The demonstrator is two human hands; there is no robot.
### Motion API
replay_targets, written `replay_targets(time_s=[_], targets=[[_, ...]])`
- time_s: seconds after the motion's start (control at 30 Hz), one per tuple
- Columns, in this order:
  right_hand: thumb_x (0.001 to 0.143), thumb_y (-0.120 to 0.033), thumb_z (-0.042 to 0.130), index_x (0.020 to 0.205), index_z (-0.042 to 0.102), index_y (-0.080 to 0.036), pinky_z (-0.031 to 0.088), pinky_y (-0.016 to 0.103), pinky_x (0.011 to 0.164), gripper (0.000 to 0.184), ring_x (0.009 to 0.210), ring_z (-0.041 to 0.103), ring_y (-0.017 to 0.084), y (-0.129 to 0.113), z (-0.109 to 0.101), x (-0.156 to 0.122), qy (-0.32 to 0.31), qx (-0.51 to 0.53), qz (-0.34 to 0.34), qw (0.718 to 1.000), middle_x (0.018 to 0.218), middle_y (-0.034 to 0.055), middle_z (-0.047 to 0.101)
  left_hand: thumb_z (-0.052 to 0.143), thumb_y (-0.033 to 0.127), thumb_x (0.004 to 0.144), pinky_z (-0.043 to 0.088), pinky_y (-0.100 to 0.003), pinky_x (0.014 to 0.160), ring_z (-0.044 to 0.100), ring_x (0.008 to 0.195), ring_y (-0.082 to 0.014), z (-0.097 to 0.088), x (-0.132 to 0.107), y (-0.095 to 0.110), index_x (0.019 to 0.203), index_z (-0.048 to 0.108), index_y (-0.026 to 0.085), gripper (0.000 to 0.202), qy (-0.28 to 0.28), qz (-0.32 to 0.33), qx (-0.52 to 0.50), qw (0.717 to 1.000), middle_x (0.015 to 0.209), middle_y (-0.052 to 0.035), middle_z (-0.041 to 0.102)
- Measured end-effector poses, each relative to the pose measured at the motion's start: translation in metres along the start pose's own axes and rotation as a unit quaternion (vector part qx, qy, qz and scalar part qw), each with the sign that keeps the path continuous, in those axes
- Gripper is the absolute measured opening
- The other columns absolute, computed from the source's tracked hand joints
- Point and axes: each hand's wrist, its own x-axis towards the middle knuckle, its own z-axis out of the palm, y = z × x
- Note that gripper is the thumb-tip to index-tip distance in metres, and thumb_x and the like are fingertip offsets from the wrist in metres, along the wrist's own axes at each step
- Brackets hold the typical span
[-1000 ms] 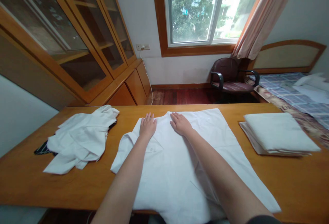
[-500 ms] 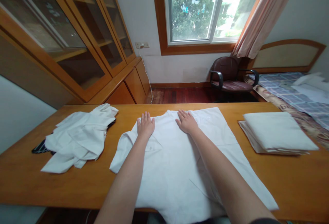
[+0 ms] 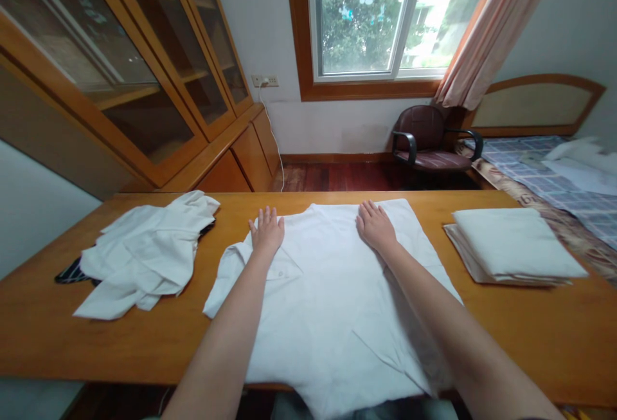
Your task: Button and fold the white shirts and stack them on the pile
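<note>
A white shirt [image 3: 322,278] lies spread on the wooden table, its lower end hanging over the near edge. My left hand [image 3: 268,232] rests flat on the shirt's far left corner, fingers spread and partly past its edge. Farther right, my right hand [image 3: 377,226] lies flat near the shirt's far edge, palm down. A sleeve with a small button shows beside my left forearm, folded at the left side. Creases run across the cloth between my forearms.
On the table [image 3: 511,343], a crumpled pile of white clothes [image 3: 149,253] lies left, with dark striped cloth under it. Folded white cloths [image 3: 520,243] are stacked at the right. Beyond stand a glass-door cabinet [image 3: 212,130], a chair [image 3: 424,137] and a bed [image 3: 540,163].
My right hand has slid to the right along the shirt's far edge. My left hand has shifted slightly left. The hands are farther apart.
</note>
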Motion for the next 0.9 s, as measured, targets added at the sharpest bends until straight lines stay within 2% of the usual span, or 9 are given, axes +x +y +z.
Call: replay_targets(time_s=[0.17, 0.23, 0.3, 0.4, 0.53, 0.63, 0.77, 0.9], targets=[[0.102, -0.038, 0.029, 0.145, 0.045, -0.008, 0.026, 0.044, 0.118, 0.055, 0.144, 0.033, 0.027, 0.032, -0.004, -0.025, -0.026, 0.009, 0.012, 1.000, 0.154, 0.0148, 0.041, 0.019, 0.045, 0.100, 0.009, -0.066, 0.118, 0.011, 0.152, -0.0309, -0.004, 0.002, -0.005, 0.153, 0.032, 0.021, 0.060, 0.009, -0.002, -0.005, 1.000, 0.163, -0.0074, 0.021], [0.102, -0.041, 0.029, 0.147, 0.043, -0.010, 0.026, 0.045, 0.118, 0.057, 0.145, 0.032, 0.027, 0.045, -0.003, -0.033, -0.043, 0.010, 0.016, 0.999, 0.156, 0.0146, 0.038, 0.025, 0.040, 0.099, 0.009, -0.066, 0.118, 0.010, 0.152, -0.0316, -0.007, 0.000, -0.001, 0.152, 0.035, 0.020, 0.058, 0.036, 0.013, 0.002, 0.999, 0.163, -0.0080, 0.022], [0.102, -0.043, 0.028, 0.149, 0.041, -0.012, 0.025, 0.046, 0.118, 0.058, 0.146, 0.030, 0.026, 0.055, -0.002, -0.038, -0.059, 0.010, 0.016, 0.998, 0.157, 0.0132, 0.035, 0.030, 0.034, 0.097, 0.009, -0.064, 0.119, 0.010, 0.152, -0.0312, -0.010, -0.006, 0.011, 0.151, 0.038, 0.018, 0.056, 0.074, 0.042, 0.008, 0.996, 0.163, -0.0085, 0.023], [0.101, -0.047, 0.027, 0.150, 0.038, -0.015, 0.023, 0.049, 0.118, 0.059, 0.147, 0.027, 0.026, 0.060, -0.002, -0.040, -0.078, 0.004, 0.021, 0.997, 0.159, 0.0113, 0.032, 0.034, 0.032, 0.096, 0.010, -0.059, 0.121, 0.011, 0.152, -0.0297, -0.009, -0.024, 0.042, 0.147, 0.044, 0.016, 0.055, 0.103, 0.106, -0.004, 0.989, 0.161, -0.0079, 0.028], [0.101, -0.045, 0.029, 0.150, 0.037, -0.013, 0.019, 0.052, 0.119, 0.060, 0.148, 0.025, 0.028, 0.044, -0.006, -0.036, -0.076, -0.007, 0.051, 0.996, 0.159, 0.0123, 0.031, 0.031, 0.036, 0.098, 0.011, -0.051, 0.124, 0.014, 0.152, -0.0245, 0.001, -0.050, 0.092, 0.149, 0.041, 0.019, 0.054, 0.078, 0.213, -0.032, 0.973, 0.161, -0.0056, 0.028], [0.101, -0.042, 0.028, 0.151, 0.034, -0.009, 0.017, 0.050, 0.120, 0.061, 0.149, 0.022, 0.027, 0.018, -0.010, -0.032, -0.061, 0.008, 0.036, 0.997, 0.160, 0.0140, 0.028, 0.029, 0.042, 0.099, 0.013, -0.052, 0.123, 0.018, 0.151, -0.0253, 0.010, -0.060, 0.115, 0.150, 0.040, 0.018, 0.057, 0.018, 0.223, -0.036, 0.974, 0.161, -0.0070, 0.028], [0.101, -0.046, 0.028, 0.152, 0.034, -0.010, 0.016, 0.048, 0.120, 0.063, 0.149, 0.022, 0.027, -0.013, -0.009, -0.031, -0.082, 0.042, -0.019, 0.996, 0.160, 0.0135, 0.026, 0.027, 0.047, 0.099, 0.011, -0.054, 0.123, 0.014, 0.152, -0.0260, 0.015, -0.060, 0.120, 0.153, 0.033, 0.019, 0.062, -0.007, 0.211, -0.032, 0.977, 0.163, -0.0069, 0.022], [0.101, -0.050, 0.028, 0.152, 0.033, -0.011, 0.015, 0.047, 0.121, 0.064, 0.150, 0.020, 0.026, -0.011, -0.003, -0.030, -0.093, 0.047, -0.011, 0.994, 0.161, 0.0133, 0.025, 0.025, 0.050, 0.099, 0.009, -0.051, 0.123, 0.013, 0.152, -0.0239, 0.015, -0.058, 0.115, 0.155, 0.030, 0.022, 0.063, -0.008, 0.218, -0.028, 0.975, 0.164, -0.0045, 0.020]])
